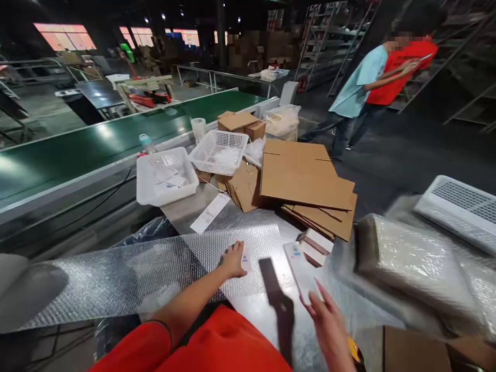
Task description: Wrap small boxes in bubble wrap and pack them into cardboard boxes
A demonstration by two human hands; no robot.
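My left hand (233, 261) rests on a sheet of clear bubble wrap (170, 263), its thumb and fingers round a small white box (245, 257) with blue and pink print. The hand covers part of that box. To the right, my right hand (327, 315) holds a slim white box (300, 271) by its lower end, tilted above the metal table (248, 310). Its shadow falls on the wrap and the tabletop. Just beyond it lies a white and brown box (314, 247).
Flat cardboard (302, 173) is stacked ahead. White baskets (166, 175) with papers and a printed label slip (210, 213) sit at left. A green conveyor (96, 137) runs behind. Wrapped packages (411, 268) lie at right. Two people (360, 82) stand beyond, near shelves.
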